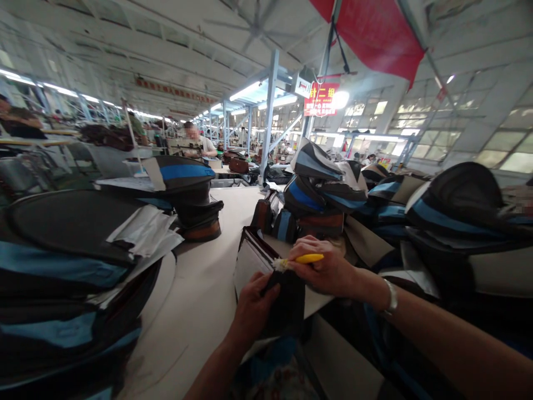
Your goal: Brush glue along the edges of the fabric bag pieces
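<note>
At the near edge of the table (204, 272), right of its bare pale strip, the black fabric piece (287, 305) stands tilted between the two hands. Its near face is matte, very dark and plain; its left side is pale, almost white, with thin light and dark reddish-brown layers along the upper edge. The left hand (255, 303) pinches its near left part, thumb on top, fingers clamped on the fabric. Slightly farther and to the right, the right hand (322, 266) has its fingers closed around a brush (310, 258), smooth bright yellow at the handle, with whitish, ragged bristles against the piece's upper edge. Near left rises a stack of black-and-blue bags (66, 266). Beyond the hands, a pile of blue, grey and brown bags (316, 186) leans rightward. Far off, a co-worker (207, 145) sits left of a red sign (322, 99).
</note>
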Available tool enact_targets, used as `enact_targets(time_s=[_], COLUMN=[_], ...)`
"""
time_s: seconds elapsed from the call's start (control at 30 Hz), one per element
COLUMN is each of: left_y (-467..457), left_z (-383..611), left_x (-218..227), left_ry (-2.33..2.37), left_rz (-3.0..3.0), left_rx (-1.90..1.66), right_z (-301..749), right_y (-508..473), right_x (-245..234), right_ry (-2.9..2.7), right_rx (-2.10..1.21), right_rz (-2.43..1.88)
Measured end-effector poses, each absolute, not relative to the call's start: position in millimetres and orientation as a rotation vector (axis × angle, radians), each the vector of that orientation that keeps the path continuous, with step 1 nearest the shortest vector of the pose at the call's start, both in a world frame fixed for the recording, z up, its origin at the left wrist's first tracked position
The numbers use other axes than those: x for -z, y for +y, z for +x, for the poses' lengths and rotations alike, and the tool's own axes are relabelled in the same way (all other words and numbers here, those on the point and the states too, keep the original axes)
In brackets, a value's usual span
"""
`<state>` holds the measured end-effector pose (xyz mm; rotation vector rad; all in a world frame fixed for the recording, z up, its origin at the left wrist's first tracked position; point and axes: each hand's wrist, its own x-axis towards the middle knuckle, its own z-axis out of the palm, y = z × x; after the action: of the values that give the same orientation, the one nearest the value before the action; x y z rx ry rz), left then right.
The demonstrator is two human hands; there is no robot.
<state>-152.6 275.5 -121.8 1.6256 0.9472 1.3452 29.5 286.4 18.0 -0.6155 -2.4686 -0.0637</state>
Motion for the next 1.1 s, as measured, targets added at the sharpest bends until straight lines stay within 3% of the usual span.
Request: enact_targets(time_s=[0.4,0.67,0.83,0.97,1.1], left_y=[273,263,260,261,262], left_z=[-154,-131,-124,-123,-122], left_x=[130,143,148,151,154], left_ry=[1.045,1.538,1.540,1.541,1.490], left_rz=[1.782,2.605,2.724,2.758,2.784], left_rx=[-1.375,-1.285,-1.281,-1.282,-1.339], right_z=[60,31,29,26,15], right_y=[275,277,284,285,287], right_x=[-20,-19,-19,-22,-16], right_ry=[-2.514,-2.341,-2.495,-2.500,-2.623], right_rx=[0.161,0.003,0.331,0.227,0.422], right_rz=[-0.754,-0.951,-1.005,-1.057,-1.049])
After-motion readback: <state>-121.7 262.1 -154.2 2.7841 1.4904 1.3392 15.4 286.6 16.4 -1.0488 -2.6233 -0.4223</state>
